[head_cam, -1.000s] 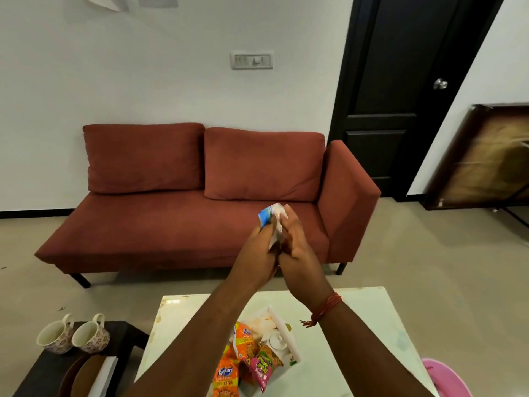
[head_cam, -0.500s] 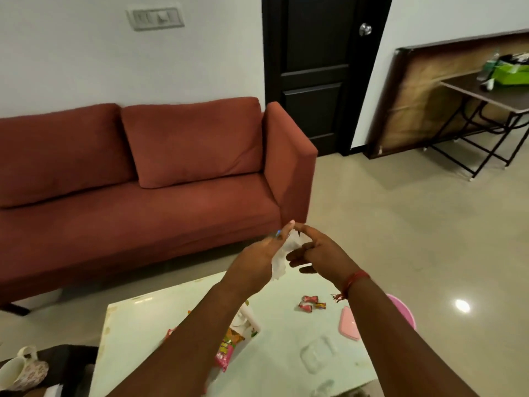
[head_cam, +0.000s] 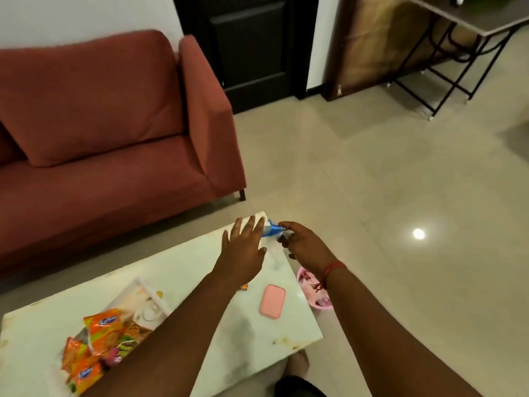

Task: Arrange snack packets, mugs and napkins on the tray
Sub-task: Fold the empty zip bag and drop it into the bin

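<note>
My right hand [head_cam: 306, 245] pinches a small blue-and-white packet [head_cam: 272, 229] in its fingertips, above the far right corner of the white table [head_cam: 177, 267]. My left hand [head_cam: 243, 247] hovers just left of it with fingers spread, and its fingertips are close to the packet. A white tray [head_cam: 151, 293] lies on the near left of the table and holds several orange and pink snack packets [head_cam: 103, 330]; my left forearm hides part of it. No mugs or napkins are in view.
A pink flat case [head_cam: 272, 301] lies on the table near its right edge. A pink bin [head_cam: 323, 303] stands on the floor beside the table, under my right wrist. A red sofa [head_cam: 114, 167] is behind the table, and a dark door and a folding table stand farther back.
The view has swung right and down. Both hands dropped from in front of the sofa to the table's far corner. The left hand let go and spread; the right hand keeps the packet.
</note>
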